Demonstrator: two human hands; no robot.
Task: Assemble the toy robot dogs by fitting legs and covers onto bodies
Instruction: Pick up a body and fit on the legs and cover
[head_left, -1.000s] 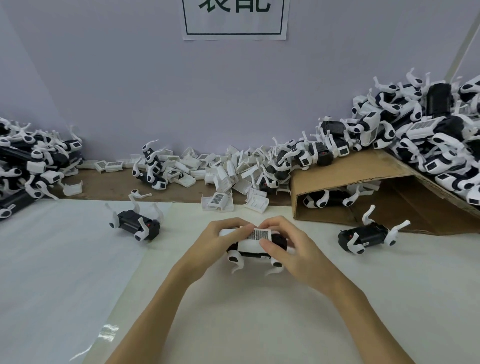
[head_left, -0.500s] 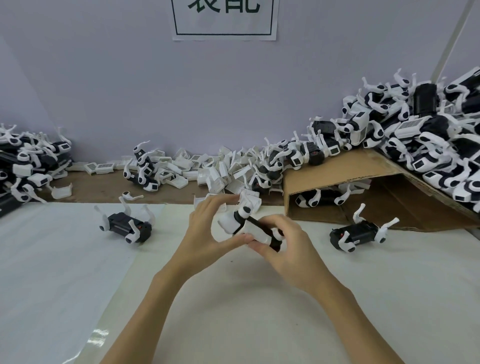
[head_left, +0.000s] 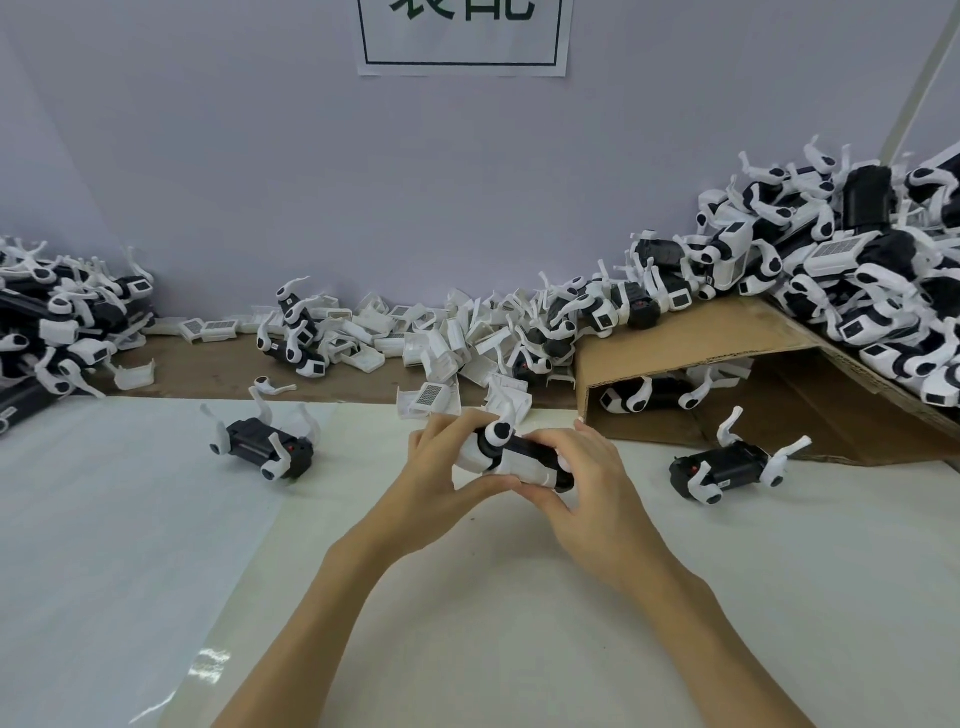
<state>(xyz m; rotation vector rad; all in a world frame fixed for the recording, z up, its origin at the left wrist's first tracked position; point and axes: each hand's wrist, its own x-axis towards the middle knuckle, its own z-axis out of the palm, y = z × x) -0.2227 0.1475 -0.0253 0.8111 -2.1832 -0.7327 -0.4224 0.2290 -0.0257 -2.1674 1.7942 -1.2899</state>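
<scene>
Above the pale table (head_left: 519, 623), two hands hold one toy dog (head_left: 511, 457) between them, tilted, one white leg (head_left: 503, 423) pointing up. The left hand (head_left: 441, 467) curls round its white end; the right hand (head_left: 582, 478) grips its black end. Two more dogs lie on their backs, one to the left (head_left: 262, 447), one to the right (head_left: 727, 465). One cardboard box (head_left: 701, 358) lies behind, beside loose white covers (head_left: 441, 348).
</scene>
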